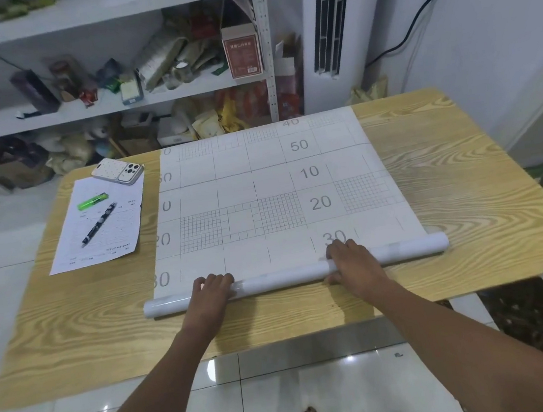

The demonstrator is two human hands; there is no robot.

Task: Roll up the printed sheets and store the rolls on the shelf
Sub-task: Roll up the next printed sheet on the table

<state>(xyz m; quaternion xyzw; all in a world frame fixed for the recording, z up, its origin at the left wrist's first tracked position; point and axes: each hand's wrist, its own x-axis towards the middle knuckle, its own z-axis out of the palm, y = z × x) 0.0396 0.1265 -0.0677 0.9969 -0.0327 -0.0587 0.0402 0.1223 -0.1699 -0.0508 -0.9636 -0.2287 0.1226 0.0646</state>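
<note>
A large white printed sheet (271, 185) with grid squares and grey numbers lies flat across the wooden table (467, 180). Its near edge is wound into a thin white roll (283, 277) that runs left to right. My left hand (210, 291) lies over the roll left of its middle, fingers curled over the top. My right hand (351, 261) lies over the roll further right, fingers curled over it and thumb on the near side. Behind the table stands a white metal shelf (111, 104).
On the table's left side lies a smaller printed paper (120, 225) with a pen (98, 225) and a green lighter (91, 202) on it, and a phone (117, 171) at its far corner. The shelf is crowded with boxes, jars and bags. A white standing air conditioner (332, 25) is at the back right.
</note>
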